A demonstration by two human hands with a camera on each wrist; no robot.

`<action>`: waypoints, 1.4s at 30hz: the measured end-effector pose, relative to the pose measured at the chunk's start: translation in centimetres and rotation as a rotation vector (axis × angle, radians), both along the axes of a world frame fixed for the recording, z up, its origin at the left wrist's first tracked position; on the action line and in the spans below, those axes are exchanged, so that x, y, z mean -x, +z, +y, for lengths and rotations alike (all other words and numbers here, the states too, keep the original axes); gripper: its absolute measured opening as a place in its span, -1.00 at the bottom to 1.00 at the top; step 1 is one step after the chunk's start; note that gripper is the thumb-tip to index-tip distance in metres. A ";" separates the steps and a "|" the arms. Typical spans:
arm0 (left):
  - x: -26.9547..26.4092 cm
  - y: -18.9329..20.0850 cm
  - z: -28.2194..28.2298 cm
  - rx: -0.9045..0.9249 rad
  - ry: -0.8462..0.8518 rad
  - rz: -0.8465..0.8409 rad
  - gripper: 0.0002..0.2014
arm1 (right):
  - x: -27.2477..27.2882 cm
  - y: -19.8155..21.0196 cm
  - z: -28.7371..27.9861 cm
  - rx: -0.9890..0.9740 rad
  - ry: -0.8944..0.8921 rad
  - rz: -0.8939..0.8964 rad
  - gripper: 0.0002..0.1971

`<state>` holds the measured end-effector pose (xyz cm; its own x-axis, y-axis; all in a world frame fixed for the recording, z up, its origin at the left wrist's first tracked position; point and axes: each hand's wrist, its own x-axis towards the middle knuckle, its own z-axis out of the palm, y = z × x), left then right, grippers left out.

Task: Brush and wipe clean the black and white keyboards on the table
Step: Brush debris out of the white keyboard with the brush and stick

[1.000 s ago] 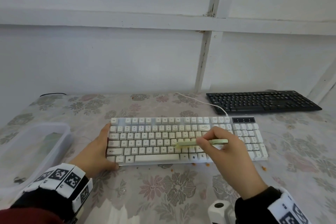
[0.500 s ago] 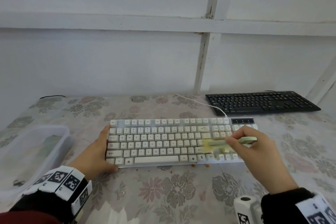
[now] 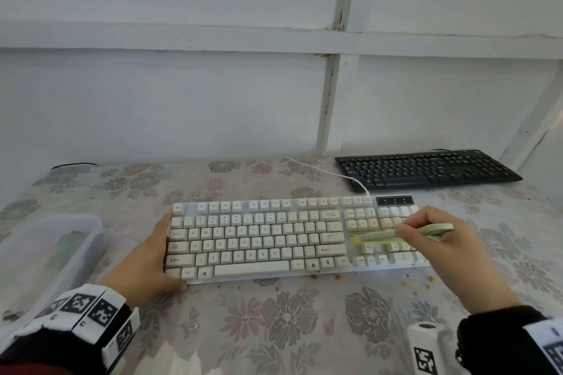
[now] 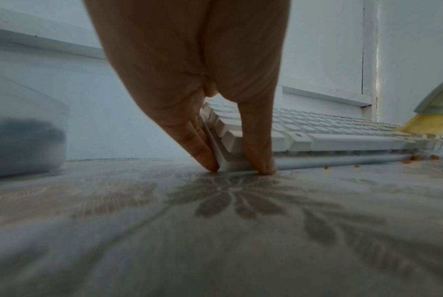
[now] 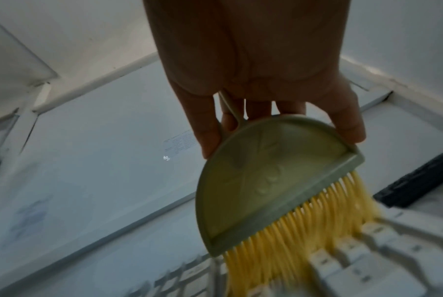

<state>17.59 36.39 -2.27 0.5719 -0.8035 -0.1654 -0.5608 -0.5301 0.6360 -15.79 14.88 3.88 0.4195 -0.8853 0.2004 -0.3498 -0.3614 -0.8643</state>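
— Where's the white keyboard (image 3: 259,239)?

— Flat on the flowered table (image 3: 289,323), near the front edge, long side toward the person. Its white cable (image 3: 323,172) runs back toward the black keyboard (image 3: 426,169), which lies at the far right by the wall, well apart from both hands.

— And the left hand (image 3: 146,262)?

— Against the white keyboard's left end. From the left wrist camera the fingers (image 4: 202,148) lie straight along that end, tips on the table, and the thumb sits at the front corner. It braces the keyboard; nothing is curled round it.

— The right hand (image 3: 426,237)?

— Gripping the brush (image 3: 396,234) — fingers and thumb wrapped about its pale green handle. The brush lies across the keyboard's right part, over the arrow and number keys. The right wrist camera shows the yellow bristles (image 5: 304,241) down on the keys, blurred.

— Anything else on the table?

— Orange crumbs (image 3: 338,276) scattered in front of the keyboard's right half, and a clear plastic tub (image 3: 70,240) at the left edge. What is inside the tub I cannot tell.
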 end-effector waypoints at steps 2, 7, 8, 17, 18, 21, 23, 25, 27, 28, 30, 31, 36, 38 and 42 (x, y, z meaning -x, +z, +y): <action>0.1 0.0 0.0 0.000 0.003 -0.006 0.20 | 0.7 0.1 -0.7 0.024 -0.030 0.017 -0.84; 0.2 0.1 0.0 -0.009 0.010 -0.016 0.20 | 0.8 0.4 -0.5 0.091 0.000 -0.011 -0.88; 0.2 0.1 0.0 -0.011 0.010 -0.015 0.20 | 0.7 0.2 -0.5 0.082 0.027 -0.006 -0.88; 0.4 0.3 0.0 -0.023 0.016 -0.012 0.19 | 2.8 -0.6 -2.7 0.183 -0.029 -0.013 -0.78; 0.5 0.3 0.0 -0.024 0.019 -0.011 0.19 | 2.8 -0.5 -2.8 0.179 -0.017 -0.031 -0.79; 0.5 0.3 -0.1 -0.018 0.016 -0.006 0.18 | 3.0 -0.4 -3.1 0.137 0.020 -0.063 -0.79; 0.5 0.3 0.0 -0.003 0.009 -0.006 0.15 | 3.4 -0.5 -3.6 0.138 0.026 -0.032 -0.78; 0.5 0.3 0.0 0.021 0.007 -0.001 0.12 | 4.4 -0.8 -4.5 0.178 -0.001 0.049 -0.76; 0.5 0.3 0.0 0.036 0.010 0.004 0.11 | 5.6 -0.8 -5.4 0.242 -0.072 0.079 -0.77; 0.5 0.3 0.0 0.035 0.012 0.002 0.12 | 6.2 -0.4 -5.5 0.232 -0.115 0.062 -0.85; 0.4 0.2 0.0 0.029 0.015 -0.004 0.13 | 7.2 -0.4 -6.0 0.208 -0.138 0.014 -0.62; 0.4 0.2 0.0 0.025 0.016 -0.003 0.13 | 7.5 -0.5 -6.2 0.200 -0.130 -0.016 -0.51; 0.4 0.3 -0.1 0.021 0.014 -0.021 0.12 | 6.7 -0.7 -5.4 0.124 -0.037 -0.027 -0.86; 0.4 0.3 -0.1 0.026 0.009 -0.025 0.11 | 6.5 -0.5 -4.9 0.091 -0.044 -0.052 -0.90; 0.4 0.3 -0.1 0.035 -0.002 -0.019 0.08 | 7.1 -0.4 -5.0 0.183 -0.144 0.043 -0.90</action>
